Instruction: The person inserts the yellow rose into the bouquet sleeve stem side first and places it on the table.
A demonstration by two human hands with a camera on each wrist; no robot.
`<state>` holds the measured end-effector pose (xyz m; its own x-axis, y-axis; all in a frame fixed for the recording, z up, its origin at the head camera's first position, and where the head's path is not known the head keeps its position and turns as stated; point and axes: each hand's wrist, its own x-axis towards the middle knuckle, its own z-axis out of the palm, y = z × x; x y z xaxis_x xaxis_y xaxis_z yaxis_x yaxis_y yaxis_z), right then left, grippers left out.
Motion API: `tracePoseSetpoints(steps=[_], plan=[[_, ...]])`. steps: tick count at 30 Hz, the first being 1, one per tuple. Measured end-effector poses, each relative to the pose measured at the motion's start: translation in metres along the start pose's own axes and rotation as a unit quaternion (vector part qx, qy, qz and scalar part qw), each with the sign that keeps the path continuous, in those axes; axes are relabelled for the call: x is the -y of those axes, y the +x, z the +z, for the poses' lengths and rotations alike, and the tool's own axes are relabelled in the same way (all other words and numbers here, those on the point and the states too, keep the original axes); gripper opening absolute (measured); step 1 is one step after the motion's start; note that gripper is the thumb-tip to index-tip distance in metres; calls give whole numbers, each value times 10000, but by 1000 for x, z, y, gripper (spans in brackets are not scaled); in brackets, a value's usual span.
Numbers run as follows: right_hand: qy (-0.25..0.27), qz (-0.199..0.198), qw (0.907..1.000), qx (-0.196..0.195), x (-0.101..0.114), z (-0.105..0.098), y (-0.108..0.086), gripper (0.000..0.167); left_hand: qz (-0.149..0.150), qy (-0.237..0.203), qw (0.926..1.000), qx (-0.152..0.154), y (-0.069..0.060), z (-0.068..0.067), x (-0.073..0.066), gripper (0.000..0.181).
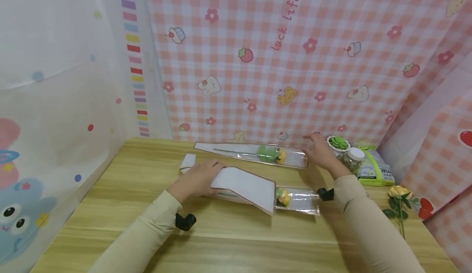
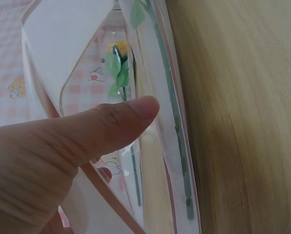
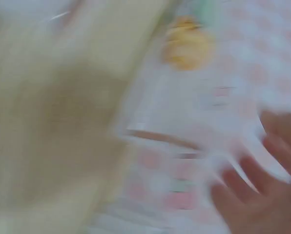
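Pinching a white, brown-edged wrapper (image 1: pixel 246 182) between thumb and fingers, the left hand (image 1: pixel 199 178) props it above the near clear sleeve (image 1: pixel 300 204), whose yellow rose (image 1: pixel 284 198) shows at the right end. Whether wrapper and sleeve are joined I cannot tell. The wrapper is already bent — a harder squeeze or an uneven pull could set a crease across it. Its raised right edge stands beside the near bloom, so dragging it right might snag or flatten the petals. The left wrist view shows a thin green stem (image 2: pixel 177 126) lying beside the thumb; a careless press could bend it.

The right hand (image 1: pixel 320 154) has its fingers apart and, as far as the blurred right wrist view shows, nothing in them. It is by the right end of the far clear sleeve (image 1: pixel 296 159); contact is unclear. A brush there could skew that sleeve — and a wide swing right might knock the white-lidded jar (image 1: pixel 353 160) or the potted succulent (image 1: pixel 338 143).
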<state>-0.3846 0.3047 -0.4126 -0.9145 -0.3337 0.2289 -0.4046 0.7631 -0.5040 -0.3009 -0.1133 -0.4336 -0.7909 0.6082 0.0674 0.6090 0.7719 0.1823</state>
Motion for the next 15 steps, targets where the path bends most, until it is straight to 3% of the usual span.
tracePoseSetpoints(steps=[2, 3, 5, 7, 9, 11, 15], plan=[[201, -102, 9959, 872, 17, -12, -15, 45, 32, -13, 10000, -45, 1, 1, 0, 86], [295, -87, 9895, 1413, 27, -16, -23, 48, 58, -29, 9999, -80, 1, 1, 1, 87], [405, -28, 9711, 2353, 46, -17, -41, 61, 116, -36, 9998, -148, 2, 2, 2, 90], [383, -52, 9541, 2971, 60, -9, -56, 76, 140, -36, 9997, -191, 2, 2, 2, 95], [268, -107, 9453, 3248, 68, 5, -67, 87, 148, -44, 9997, -214, 2, 2, 2, 98], [84, -243, 9442, 3284, 70, 19, -72, 88, 154, -39, 9996, -220, 2, 2, 1, 100], [-465, -516, 9553, 2875, 66, 37, -73, 67, 270, -86, 9993, -233, 4, 3, -3, 97]])
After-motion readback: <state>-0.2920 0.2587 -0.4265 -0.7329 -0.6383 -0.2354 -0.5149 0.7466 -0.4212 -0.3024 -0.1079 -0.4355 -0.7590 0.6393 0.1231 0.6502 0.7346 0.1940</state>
